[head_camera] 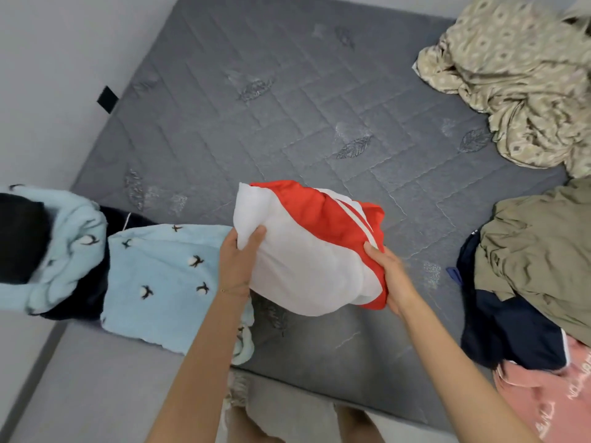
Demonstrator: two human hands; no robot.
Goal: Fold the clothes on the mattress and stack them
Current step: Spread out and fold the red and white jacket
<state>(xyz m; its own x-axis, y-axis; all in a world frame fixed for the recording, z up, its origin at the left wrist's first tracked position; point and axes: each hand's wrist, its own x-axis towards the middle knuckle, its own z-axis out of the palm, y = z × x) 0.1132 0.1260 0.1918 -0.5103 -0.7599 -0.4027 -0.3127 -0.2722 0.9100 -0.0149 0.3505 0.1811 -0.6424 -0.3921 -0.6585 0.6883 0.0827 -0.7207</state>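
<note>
Fingers (256,235) of the left hand (238,262) pinch the white left corner of the folded red-and-white garment (307,251). The right hand (392,278) curls round its red right edge. The bundle is held over the near middle of the grey mattress (287,107). At left lies a pale-blue bird-print cloth (160,276); at right, an unfolded heap (537,251) of olive, navy and pink clothes.

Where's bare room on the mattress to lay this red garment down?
The mattress is bare in the middle and far left, between the blue clothes and the beige sheet. The right edge, with the olive pile, and near left are crowded.
</note>
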